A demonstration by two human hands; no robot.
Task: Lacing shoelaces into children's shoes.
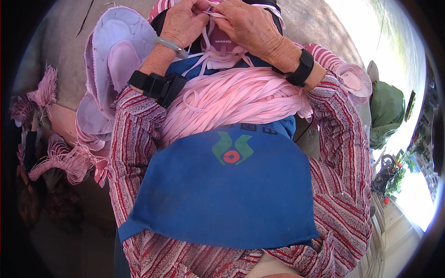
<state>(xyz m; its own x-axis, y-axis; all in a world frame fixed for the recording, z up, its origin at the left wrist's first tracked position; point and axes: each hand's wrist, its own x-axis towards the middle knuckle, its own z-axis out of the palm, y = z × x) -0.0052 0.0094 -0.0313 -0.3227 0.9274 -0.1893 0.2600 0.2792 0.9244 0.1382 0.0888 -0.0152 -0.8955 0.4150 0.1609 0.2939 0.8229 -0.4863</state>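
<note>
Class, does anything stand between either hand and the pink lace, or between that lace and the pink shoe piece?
Nothing visible does. The left hand and right hand both have fingers on the pink lace, beside the pink shoe piece. The big lace bundle lies nearer the body, out of the way.

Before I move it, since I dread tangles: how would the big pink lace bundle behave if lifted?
The pink lace bundle would likely flop, since its flat strands bend and drape. It may snag or tangle, as one loop already stands out from the rest.
</note>
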